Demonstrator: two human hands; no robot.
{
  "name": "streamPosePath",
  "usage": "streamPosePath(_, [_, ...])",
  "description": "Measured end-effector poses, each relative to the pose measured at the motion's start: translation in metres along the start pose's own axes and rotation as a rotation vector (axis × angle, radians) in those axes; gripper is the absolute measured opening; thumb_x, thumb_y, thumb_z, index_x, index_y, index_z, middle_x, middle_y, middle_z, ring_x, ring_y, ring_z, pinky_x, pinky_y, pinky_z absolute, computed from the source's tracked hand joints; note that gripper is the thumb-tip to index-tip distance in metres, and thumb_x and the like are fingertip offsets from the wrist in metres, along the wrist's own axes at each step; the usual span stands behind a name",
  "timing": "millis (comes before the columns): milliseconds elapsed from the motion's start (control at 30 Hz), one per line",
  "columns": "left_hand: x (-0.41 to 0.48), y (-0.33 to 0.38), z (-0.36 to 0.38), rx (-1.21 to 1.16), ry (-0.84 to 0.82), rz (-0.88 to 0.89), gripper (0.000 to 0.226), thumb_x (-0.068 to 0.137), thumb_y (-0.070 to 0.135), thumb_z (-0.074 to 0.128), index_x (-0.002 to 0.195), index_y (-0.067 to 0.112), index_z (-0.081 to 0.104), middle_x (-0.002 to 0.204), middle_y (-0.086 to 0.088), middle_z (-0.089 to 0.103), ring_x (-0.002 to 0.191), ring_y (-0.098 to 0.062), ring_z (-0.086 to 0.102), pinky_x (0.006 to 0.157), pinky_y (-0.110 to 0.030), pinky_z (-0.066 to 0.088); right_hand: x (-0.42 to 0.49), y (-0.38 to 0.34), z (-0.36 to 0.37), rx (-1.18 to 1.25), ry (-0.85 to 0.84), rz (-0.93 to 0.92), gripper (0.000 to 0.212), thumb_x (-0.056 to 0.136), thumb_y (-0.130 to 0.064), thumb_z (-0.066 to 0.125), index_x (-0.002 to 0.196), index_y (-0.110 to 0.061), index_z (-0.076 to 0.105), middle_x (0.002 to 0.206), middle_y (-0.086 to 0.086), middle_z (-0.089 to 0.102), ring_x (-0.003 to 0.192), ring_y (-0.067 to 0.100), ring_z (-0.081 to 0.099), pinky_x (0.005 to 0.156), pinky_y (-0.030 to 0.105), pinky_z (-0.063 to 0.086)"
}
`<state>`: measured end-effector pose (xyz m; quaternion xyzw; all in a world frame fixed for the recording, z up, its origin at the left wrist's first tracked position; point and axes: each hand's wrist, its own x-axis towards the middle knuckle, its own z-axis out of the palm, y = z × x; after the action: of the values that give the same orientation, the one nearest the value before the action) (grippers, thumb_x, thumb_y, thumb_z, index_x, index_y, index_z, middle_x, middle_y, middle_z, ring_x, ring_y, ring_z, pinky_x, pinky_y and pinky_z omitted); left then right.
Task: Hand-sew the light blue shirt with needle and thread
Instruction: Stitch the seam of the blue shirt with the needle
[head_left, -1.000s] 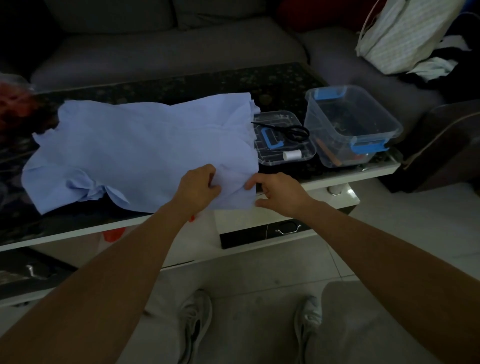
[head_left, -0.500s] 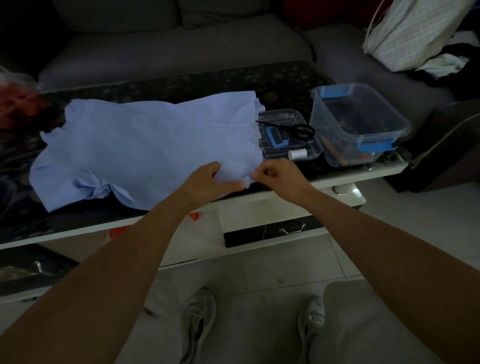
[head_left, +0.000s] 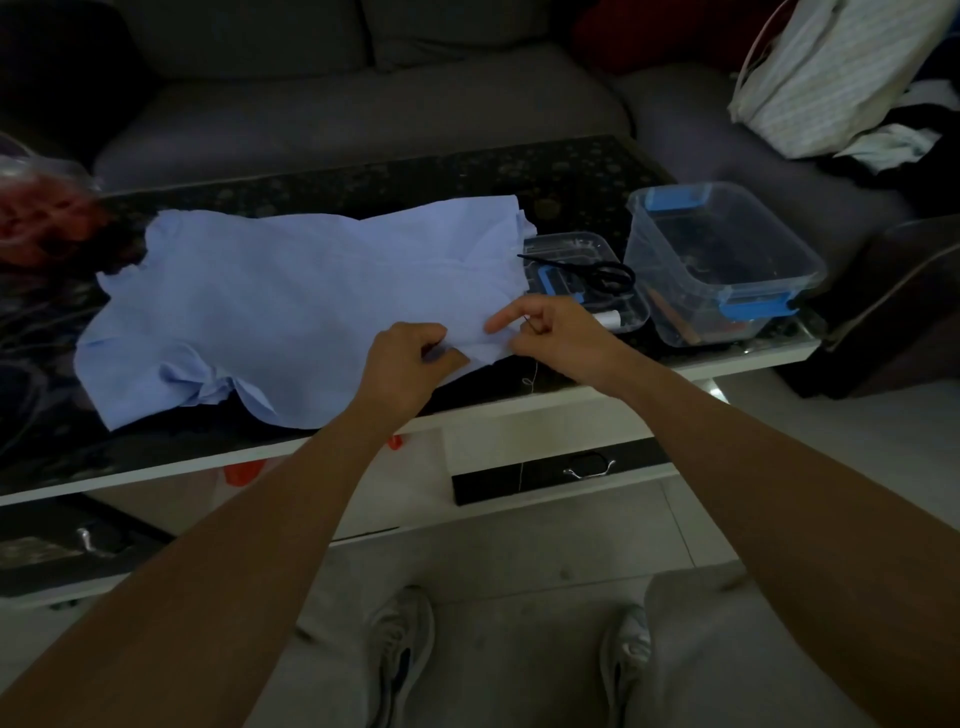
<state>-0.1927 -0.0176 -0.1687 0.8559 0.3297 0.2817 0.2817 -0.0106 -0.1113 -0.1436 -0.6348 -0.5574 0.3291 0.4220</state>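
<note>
Fingers of the left hand (head_left: 410, 364) curl on the near right corner of the light blue shirt (head_left: 311, 312), which lies spread on the dark table (head_left: 363, 176), while the right hand (head_left: 561, 338), index finger straight on the cloth, pinches the needle (head_left: 527, 322), white thread (head_left: 531, 371) hanging past the table's near edge.

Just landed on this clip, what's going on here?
A seated person is working on a light blue shirt spread over a dark low table. The left hand pinches the shirt's near edge. Beside it, the right hand pinches what looks like a needle, with thread dangling below. A pair of scissors and a spool lie in a clear tray to the right, next to a clear box.
</note>
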Motion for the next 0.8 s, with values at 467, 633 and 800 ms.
streamPosePath(467, [0.002,0.008,-0.001,-0.032,-0.036,0.010,0.054,0.086,0.025,0.069,0.055,0.021,0.025,0.054,0.007,0.022,0.050,-0.006,0.024,0.049,-0.020,0.019,0.000,0.001,0.001,-0.003,-0.053,-0.022,0.015,0.087,-0.005,0.068,0.095,0.008,0.066,0.043,-0.018,0.048,0.045,-0.004,0.044,0.054,0.007,0.036])
streamPosePath(633, [0.004,0.018,-0.001,-0.177,0.055,0.039,0.021,0.085,0.024,0.070,0.071,0.011,0.064,0.065,0.006,0.060,0.059,-0.011,0.056,0.058,-0.023,0.044,-0.001,-0.004,0.001,0.045,-0.003,-0.043,0.015,0.088,-0.010,0.067,0.087,0.006,0.068,0.056,-0.003,0.063,0.058,0.000,0.052,0.066,0.015,0.043])
streamPosePath(800, [0.003,0.024,-0.006,-0.166,0.105,0.058,0.026,0.086,0.029,0.068,0.072,0.008,0.067,0.063,-0.002,0.063,0.058,-0.009,0.054,0.057,-0.025,0.043,-0.002,-0.011,0.000,0.098,0.085,-0.109,0.020,0.084,-0.014,0.072,0.085,0.006,0.070,0.059,0.012,0.045,0.053,0.011,0.036,0.056,0.021,0.032])
